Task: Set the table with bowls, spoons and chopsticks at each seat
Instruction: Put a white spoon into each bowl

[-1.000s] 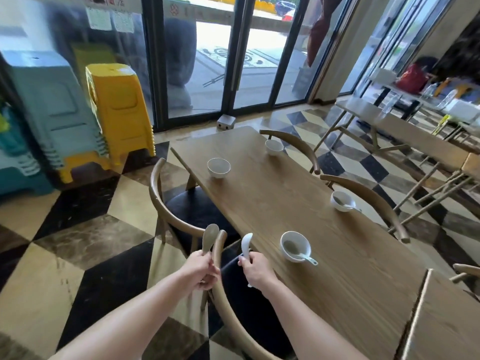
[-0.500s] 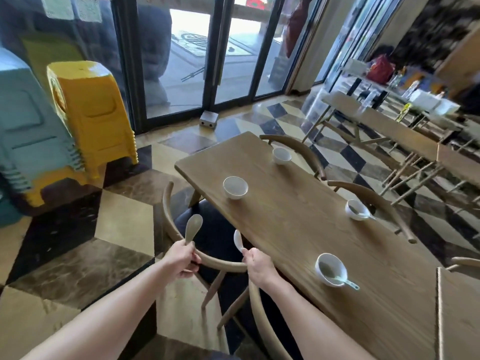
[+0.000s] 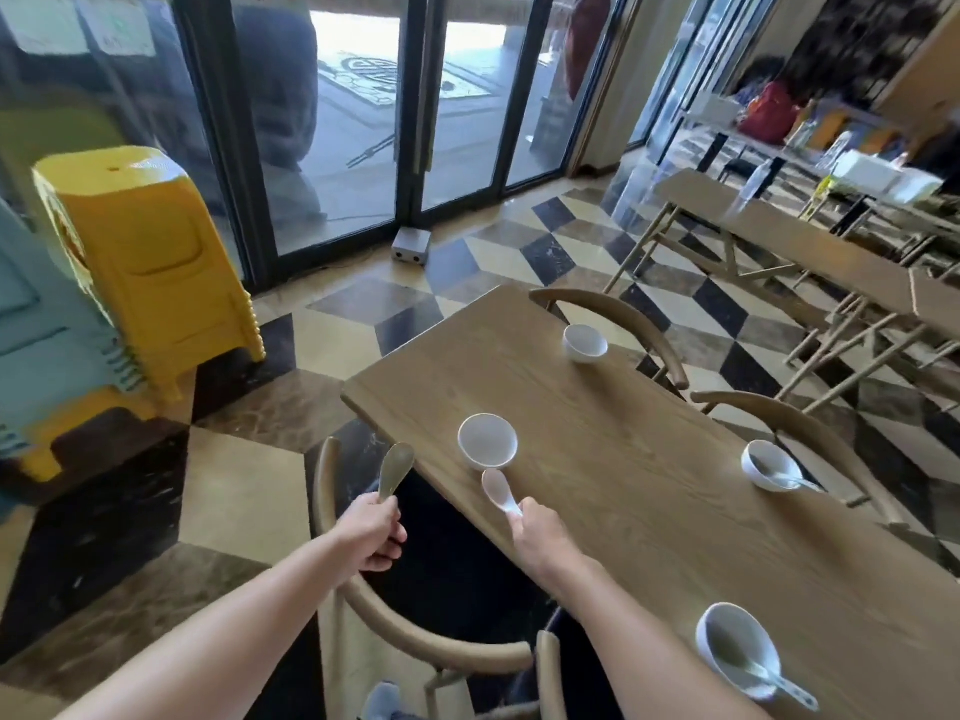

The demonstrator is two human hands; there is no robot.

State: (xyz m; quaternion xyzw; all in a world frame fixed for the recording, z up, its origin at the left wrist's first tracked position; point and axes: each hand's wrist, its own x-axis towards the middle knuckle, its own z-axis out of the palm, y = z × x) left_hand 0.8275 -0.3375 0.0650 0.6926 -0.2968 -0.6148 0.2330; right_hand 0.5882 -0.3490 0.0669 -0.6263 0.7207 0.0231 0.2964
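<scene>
So we're standing at the long wooden table (image 3: 597,407), near its left long edge. Off to the left on the floor are a stack of teal plastic stools (image 3: 41,345) and a stack of yellow plastic stools (image 3: 150,272). A curved-back wooden chair (image 3: 322,491) is tucked in right below our arms.

Four white bowls are out on the tabletop. The near-right bowl (image 3: 735,652) and the mid-right bowl (image 3: 769,465) sit along the right long edge, each with a spoon in it. The far bowl (image 3: 585,343) is by the far right corner, and the left-edge bowl (image 3: 487,441) is by the left long edge, right in front of us.

Our left hand (image 3: 371,535) is curled round the handle of the left spoon (image 3: 396,467), held upright off the table, above the chair. Our right hand (image 3: 537,532) pinches the handle of the white soup spoon (image 3: 498,491), which is over the left long edge with its scoop just beside the left-edge bowl. We can't tell if it's touching the wood.
</scene>
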